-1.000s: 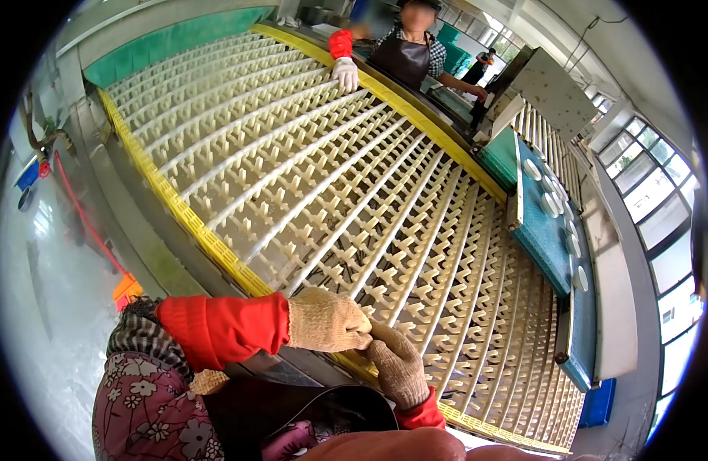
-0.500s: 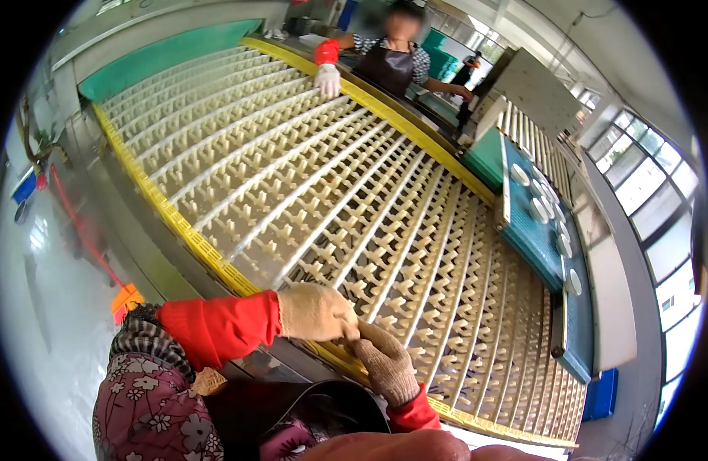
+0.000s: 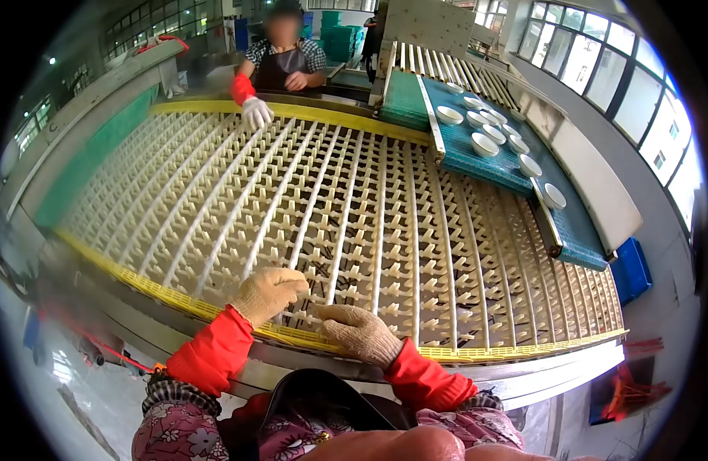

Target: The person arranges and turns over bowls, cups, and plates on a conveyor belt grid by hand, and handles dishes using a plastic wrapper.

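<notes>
Both my hands wear beige knitted gloves with red sleeve covers. My left hand (image 3: 269, 296) is over the near edge of a wide conveyor (image 3: 381, 253) of cream pegs and pale rods, its fingers loosely bent and pointing right. Beside it my right hand (image 3: 361, 334) reaches left over the yellow edge strip (image 3: 477, 354), fingers slightly curved. A small gap separates the two hands. No object shows in either; the undersides of the fingers are hidden.
Several white bowls (image 3: 485, 144) sit on a teal belt (image 3: 473, 165) at the right. Across the conveyor stands a co-worker (image 3: 281, 65) in a dark apron, a white-gloved hand (image 3: 256, 113) at the far edge. A blue bin (image 3: 632, 269) is beyond the right end.
My hands have come apart from touching each other. The view has turned, bringing more of the teal belt and bowls into sight. The co-worker's bare hand has drawn in towards the body.
</notes>
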A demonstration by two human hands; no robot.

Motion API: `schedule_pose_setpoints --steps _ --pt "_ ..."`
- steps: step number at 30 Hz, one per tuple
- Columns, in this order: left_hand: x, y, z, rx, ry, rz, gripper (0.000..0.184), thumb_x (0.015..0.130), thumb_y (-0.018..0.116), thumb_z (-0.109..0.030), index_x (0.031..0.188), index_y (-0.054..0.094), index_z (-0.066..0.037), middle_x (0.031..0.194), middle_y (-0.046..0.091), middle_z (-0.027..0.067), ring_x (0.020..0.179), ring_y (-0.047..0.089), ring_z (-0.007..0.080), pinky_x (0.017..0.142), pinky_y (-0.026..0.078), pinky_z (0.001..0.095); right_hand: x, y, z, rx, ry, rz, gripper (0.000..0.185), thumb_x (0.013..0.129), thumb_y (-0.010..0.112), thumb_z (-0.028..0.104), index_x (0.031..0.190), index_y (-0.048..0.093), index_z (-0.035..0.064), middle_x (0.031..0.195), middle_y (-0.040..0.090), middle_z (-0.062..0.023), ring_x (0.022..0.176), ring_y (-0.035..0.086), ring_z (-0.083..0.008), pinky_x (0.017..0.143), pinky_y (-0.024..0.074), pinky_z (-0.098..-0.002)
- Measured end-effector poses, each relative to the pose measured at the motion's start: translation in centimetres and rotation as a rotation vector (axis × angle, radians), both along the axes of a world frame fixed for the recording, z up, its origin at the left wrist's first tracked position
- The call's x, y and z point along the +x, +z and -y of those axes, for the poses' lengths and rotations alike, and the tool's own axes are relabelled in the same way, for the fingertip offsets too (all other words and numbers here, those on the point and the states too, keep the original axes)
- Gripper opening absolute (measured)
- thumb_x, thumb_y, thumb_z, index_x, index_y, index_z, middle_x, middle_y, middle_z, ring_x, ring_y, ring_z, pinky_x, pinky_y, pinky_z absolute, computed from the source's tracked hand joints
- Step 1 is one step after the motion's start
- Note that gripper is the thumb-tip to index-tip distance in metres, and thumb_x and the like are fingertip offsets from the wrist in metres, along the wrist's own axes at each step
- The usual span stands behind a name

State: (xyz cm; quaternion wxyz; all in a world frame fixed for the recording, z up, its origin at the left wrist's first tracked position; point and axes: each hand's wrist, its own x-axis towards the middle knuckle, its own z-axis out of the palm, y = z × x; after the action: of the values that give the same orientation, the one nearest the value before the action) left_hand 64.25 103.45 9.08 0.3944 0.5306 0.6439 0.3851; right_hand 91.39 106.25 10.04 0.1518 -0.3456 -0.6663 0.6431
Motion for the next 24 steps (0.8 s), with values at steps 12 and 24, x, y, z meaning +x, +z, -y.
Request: schedule_pose_setpoints --steps 12,24 --pt "0.3 -1.4 -1.3 0.094 0.049 -0.006 0.065 0.106 0.076 -0.019 0.164 0.055 0.002 0.137 0.078 0.0221 0.107 0.08 0.0177 0.088 0.065 0.0315 2.0 -0.1 0.0 -0.073 0.004 0.018 0.049 0.114 0.071 0.026 0.156 0.066 0.0015 0.147 0.074 -0.0111 0.129 0.069 -0.0171 0.114 0.0549 -0.0345" --pt "3.1 1.2 -1.0 0.174 0.094 -0.201 0.087 0.099 0.086 -0.025 0.173 0.045 -0.007 0.166 0.058 0.0291 0.135 0.075 0.0305 0.102 0.064 0.0377 4.1 -1.9 0.0 0.005 -0.012 -0.078 0.047 0.113 0.071 0.032 0.148 0.07 0.0011 0.136 0.076 -0.014 0.124 0.071 -0.0195 0.11 0.0558 -0.0347"
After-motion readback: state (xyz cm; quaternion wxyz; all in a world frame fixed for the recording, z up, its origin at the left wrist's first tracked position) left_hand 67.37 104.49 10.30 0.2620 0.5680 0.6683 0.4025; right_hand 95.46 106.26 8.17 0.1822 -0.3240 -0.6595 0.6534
